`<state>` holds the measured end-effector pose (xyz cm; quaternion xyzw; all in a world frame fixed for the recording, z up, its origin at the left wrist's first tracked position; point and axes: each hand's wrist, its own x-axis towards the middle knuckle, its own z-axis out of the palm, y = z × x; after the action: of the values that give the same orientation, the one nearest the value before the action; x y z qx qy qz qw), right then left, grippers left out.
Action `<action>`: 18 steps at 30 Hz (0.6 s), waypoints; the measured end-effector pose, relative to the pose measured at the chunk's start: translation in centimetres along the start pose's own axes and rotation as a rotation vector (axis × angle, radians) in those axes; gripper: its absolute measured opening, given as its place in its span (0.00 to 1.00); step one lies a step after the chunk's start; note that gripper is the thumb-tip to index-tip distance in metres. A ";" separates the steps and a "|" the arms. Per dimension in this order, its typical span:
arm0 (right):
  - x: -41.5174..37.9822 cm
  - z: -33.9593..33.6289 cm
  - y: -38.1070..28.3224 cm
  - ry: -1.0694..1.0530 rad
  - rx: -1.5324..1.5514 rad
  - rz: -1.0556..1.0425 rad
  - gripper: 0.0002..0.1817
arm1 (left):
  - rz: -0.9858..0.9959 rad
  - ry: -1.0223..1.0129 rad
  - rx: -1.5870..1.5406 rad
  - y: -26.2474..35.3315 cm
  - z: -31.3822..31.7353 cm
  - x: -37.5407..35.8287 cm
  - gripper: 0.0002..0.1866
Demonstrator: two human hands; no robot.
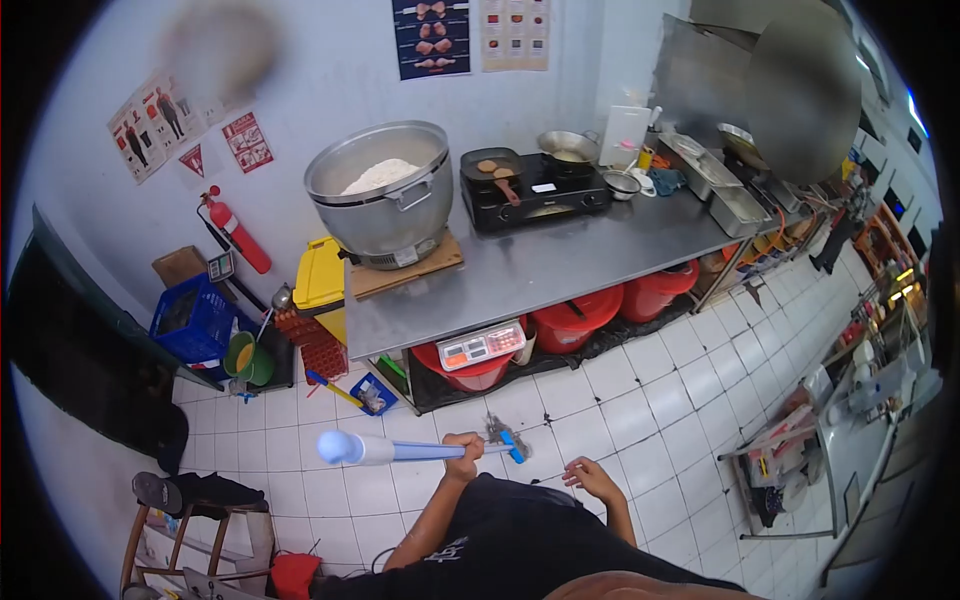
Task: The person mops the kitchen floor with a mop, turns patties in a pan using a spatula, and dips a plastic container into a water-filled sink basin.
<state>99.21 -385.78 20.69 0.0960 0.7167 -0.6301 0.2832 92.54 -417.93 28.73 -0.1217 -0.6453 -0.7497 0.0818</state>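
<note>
In the head view, my left hand (463,456) is wrapped round the pale blue handle of a mop (415,451). The handle's rounded top end points left, towards the camera. Beyond my hand, the mop's blue clamp and grey strands (497,430) rest on the white tiled floor, in front of the steel table. My right hand (594,479) hangs apart from the mop, to its right. Its fingers are loosely bent and spread, and they hold nothing.
A steel table (420,310) bears a large rice pot (385,230) and a gas stove (535,195). Below it stand red tubs (575,325) and a scale (482,345). A blue dustpan (374,395) lies left, a wooden ladder-like frame (180,540) stands lower left, and a rack (790,480) right.
</note>
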 end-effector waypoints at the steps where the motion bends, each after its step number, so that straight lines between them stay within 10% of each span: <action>1: 1.9 0.2 -1.5 -0.045 -0.026 -0.024 0.11 | 0.001 0.044 0.040 -0.2 -1.4 0.3 0.17; 13: 27.9 -5.4 -21.6 0.071 0.255 -0.212 0.12 | -0.126 0.514 0.344 -2.4 -14.8 0.3 0.19; 18: 46.0 -12.2 -30.3 0.233 0.276 -0.360 0.15 | -0.011 1.024 0.236 -2.8 -16.9 0.2 0.18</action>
<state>42.97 -389.83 22.70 0.0765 0.6572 -0.7469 0.0660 90.27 -434.22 23.79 0.2737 -0.6035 -0.6357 0.3959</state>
